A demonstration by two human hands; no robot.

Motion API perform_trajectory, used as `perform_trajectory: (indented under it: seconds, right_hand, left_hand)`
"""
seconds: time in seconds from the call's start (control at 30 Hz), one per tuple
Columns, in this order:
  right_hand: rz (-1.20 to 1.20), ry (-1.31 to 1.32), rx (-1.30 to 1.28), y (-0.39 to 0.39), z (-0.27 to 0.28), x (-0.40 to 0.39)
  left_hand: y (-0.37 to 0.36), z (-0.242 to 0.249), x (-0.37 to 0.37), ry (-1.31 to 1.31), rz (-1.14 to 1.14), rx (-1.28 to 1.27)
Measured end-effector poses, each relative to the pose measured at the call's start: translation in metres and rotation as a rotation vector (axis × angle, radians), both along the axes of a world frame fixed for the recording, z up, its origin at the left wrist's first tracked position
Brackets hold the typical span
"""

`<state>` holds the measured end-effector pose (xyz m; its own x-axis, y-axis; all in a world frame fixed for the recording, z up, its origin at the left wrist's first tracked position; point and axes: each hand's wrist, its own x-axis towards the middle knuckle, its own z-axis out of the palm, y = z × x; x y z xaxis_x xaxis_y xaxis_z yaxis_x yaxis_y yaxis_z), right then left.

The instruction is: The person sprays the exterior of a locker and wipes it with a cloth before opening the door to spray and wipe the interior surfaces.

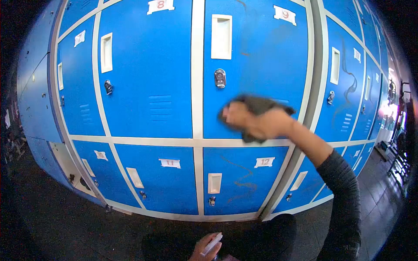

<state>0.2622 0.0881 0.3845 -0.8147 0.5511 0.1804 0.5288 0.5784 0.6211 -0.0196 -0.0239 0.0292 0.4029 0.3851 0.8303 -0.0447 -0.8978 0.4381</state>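
My right hand (261, 123), blurred by motion, is closed on a dark cloth (257, 103) against the lower part of blue locker door 9 (265, 56). Faint brownish streaks mark that door above the cloth. Left of the hand are its metal hasp lock (220, 78) and white recessed handle (221, 37). Low in the view, near my dark-clothed legs, my left hand (201, 249) is closed around a slim white object (212, 244) whose kind I cannot make out.
Locker door 12 (235, 163) below and the door at right (346, 85) carry dark wavy smears. Door 8 (148, 87) is to the left. At lower left, a locker compartment (65, 163) stands open. Dark floor (126, 230) lies in front; gym-like equipment (398, 161) is far right.
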Motion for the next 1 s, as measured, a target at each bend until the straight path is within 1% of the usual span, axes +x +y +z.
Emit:
perform_trajectory:
  seconds: [0.03,0.07,0.1,0.17,0.23,0.3,0.33,0.4,0.43,0.47,0.5,0.57,0.6,0.63,0.7,0.77,0.8,0.83,0.9,0.93,0.97,1.0]
  right_hand:
    - [0.013,0.021,0.243,0.009,0.015,0.009]
    - [-0.109,0.231,0.233,-0.014,0.038,-0.005]
    - [-0.099,0.272,0.384,-0.010,0.058,-0.004]
    - [0.005,0.279,0.710,0.007,0.097,0.000]
    - [0.064,0.391,0.857,0.018,0.131,-0.003]
    - [-0.174,0.505,0.875,0.007,0.149,-0.023]
    - [-0.171,0.538,0.923,0.010,0.154,-0.028]
    - [-0.156,0.520,0.957,0.012,0.146,-0.034]
    - [-0.147,0.510,0.975,0.012,0.143,-0.036]
    - [0.034,0.517,0.936,0.025,0.134,-0.033]
    - [-0.015,0.314,1.031,0.028,0.123,-0.024]
    - [0.002,0.371,0.772,0.017,0.086,-0.032]
    - [-0.028,0.369,0.717,0.012,0.068,-0.033]
    - [-0.058,0.366,0.662,0.007,0.051,-0.033]
    - [-0.198,0.401,0.304,-0.010,0.016,-0.032]
    - [-0.100,0.314,0.161,-0.008,-0.026,-0.017]
    - [-0.056,0.171,0.162,-0.006,-0.043,-0.009]
    - [-0.012,0.028,0.162,-0.009,-0.049,-0.007]
    - [-0.113,-0.041,-0.128,-0.011,-0.045,0.003]
    - [-0.164,-0.075,-0.274,-0.013,-0.042,0.005]
    - [-0.263,0.035,-0.354,-0.016,-0.026,0.005]
    - [-0.168,0.088,-0.139,-0.010,-0.014,0.007]
  left_hand:
    - [0.000,0.001,0.000,0.004,0.024,0.020]
    - [0.000,0.002,0.000,0.009,0.047,0.037]
    - [0.001,0.001,0.001,0.013,0.069,0.055]
    - [0.003,-0.002,0.003,0.034,0.058,-0.003]
    - [0.006,-0.008,0.005,0.024,0.054,-0.019]
    - [0.008,-0.013,0.007,-0.015,0.056,0.003]
    - [0.007,-0.008,0.006,-0.006,0.053,-0.078]
    - [0.002,0.005,0.005,0.013,0.046,-0.243]
    - [0.001,0.004,0.004,0.017,0.056,-0.233]
    - [0.001,0.003,0.005,0.020,0.067,-0.220]
    - [0.001,0.001,0.005,0.021,0.081,-0.205]
    - [-0.001,-0.001,0.006,0.018,0.072,-0.238]
    - [-0.002,-0.002,0.005,0.020,0.065,-0.256]
    - [-0.001,-0.003,0.005,0.001,0.038,-0.162]
    - [0.004,-0.004,0.004,-0.037,-0.014,0.026]
    - [0.001,-0.002,0.004,-0.019,0.008,0.076]
    - [-0.001,-0.002,0.005,-0.012,0.019,0.102]
    - [-0.003,-0.003,0.004,-0.005,0.038,0.111]
    - [-0.004,-0.005,0.005,0.004,0.080,0.131]
    - [-0.005,-0.001,0.005,-0.035,0.036,0.096]
    - [-0.007,0.006,0.005,-0.073,-0.008,0.059]
    - [-0.008,0.010,0.004,-0.110,-0.054,0.021]
